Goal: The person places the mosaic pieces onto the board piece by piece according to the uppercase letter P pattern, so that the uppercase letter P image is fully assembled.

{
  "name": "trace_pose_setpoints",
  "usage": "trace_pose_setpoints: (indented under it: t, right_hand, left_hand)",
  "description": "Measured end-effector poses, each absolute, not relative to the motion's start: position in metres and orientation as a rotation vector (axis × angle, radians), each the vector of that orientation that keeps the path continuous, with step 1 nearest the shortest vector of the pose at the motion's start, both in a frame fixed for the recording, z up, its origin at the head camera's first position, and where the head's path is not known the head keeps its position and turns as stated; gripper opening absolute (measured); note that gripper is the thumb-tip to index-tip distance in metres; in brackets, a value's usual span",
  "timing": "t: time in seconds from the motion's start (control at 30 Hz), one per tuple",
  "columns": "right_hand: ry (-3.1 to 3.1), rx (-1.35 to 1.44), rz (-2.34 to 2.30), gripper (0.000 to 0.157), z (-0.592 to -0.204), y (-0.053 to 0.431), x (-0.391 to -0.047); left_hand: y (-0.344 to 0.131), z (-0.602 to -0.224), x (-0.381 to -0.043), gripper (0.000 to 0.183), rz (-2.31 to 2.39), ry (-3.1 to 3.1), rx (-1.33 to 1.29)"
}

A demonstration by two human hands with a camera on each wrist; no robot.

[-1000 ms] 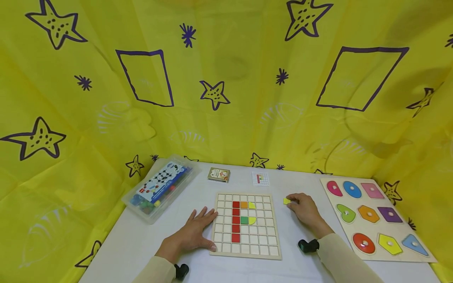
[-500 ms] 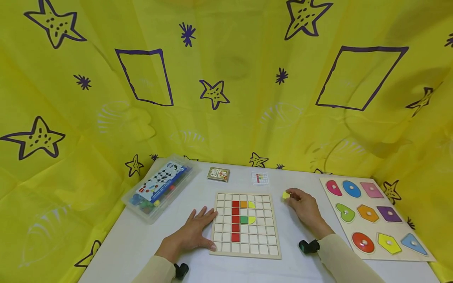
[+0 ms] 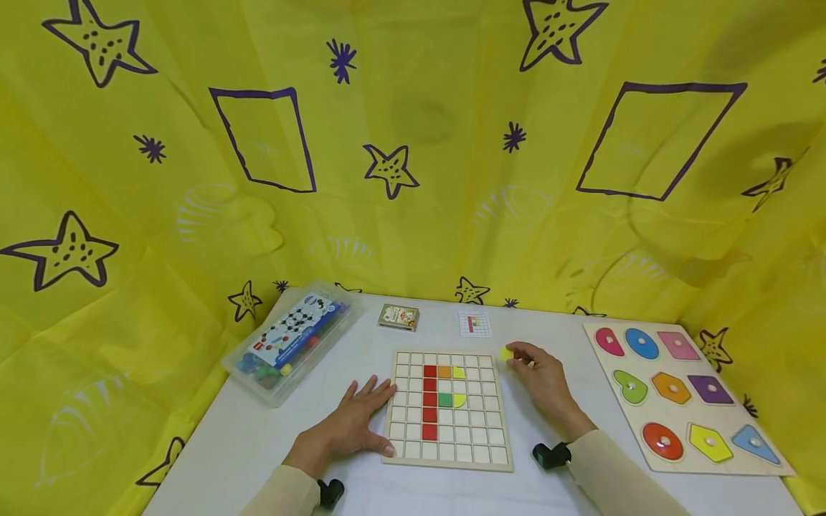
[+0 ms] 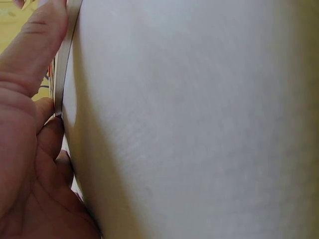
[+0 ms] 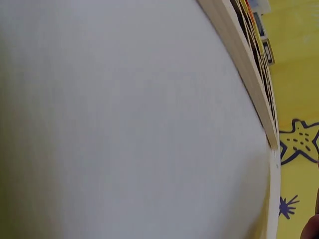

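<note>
A square wooden grid board (image 3: 448, 466) lies on the white table. Down one of its columns runs a row of several red square tiles (image 3: 429, 400). To their right sit an orange tile (image 3: 445, 372), a green tile (image 3: 444, 400) and two yellow round-edged tiles (image 3: 459, 400). My left hand (image 3: 351, 423) is spread flat, with thumb and fingertips at the board's left edge. Just off the upper right corner, my right hand (image 3: 542, 376) pinches a small yellow tile (image 3: 506, 354) between thumb and finger. In the right wrist view only a bit of a fingertip (image 5: 311, 229) shows.
Behind the board lie a small printed card (image 3: 475, 325) with a grid pattern and a small box (image 3: 398, 317). A clear plastic case (image 3: 293, 344) of coloured parts stands at the left. A shape-puzzle board (image 3: 690, 401) with knobbed pieces lies at the right.
My right hand has lifted slightly and moved left with the yellow tile, now close to the board's upper right corner. My left hand has stayed at the board's left edge.
</note>
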State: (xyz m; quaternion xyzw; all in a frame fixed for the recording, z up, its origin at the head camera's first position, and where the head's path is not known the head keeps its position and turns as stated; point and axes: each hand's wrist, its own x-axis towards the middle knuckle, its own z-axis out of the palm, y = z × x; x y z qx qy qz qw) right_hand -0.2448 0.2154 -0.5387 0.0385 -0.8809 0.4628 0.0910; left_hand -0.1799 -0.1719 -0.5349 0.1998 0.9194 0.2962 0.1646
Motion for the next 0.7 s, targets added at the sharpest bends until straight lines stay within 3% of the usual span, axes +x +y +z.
trace_pose_setpoints:
  t: [0.7]
  right_hand:
    - [-2.752, 0.135, 1.478, 0.025, -0.533, 0.162, -0.226]
  left_hand:
    - [-0.172, -0.536, -0.180, 0.113, 0.838, 2.621, 0.565]
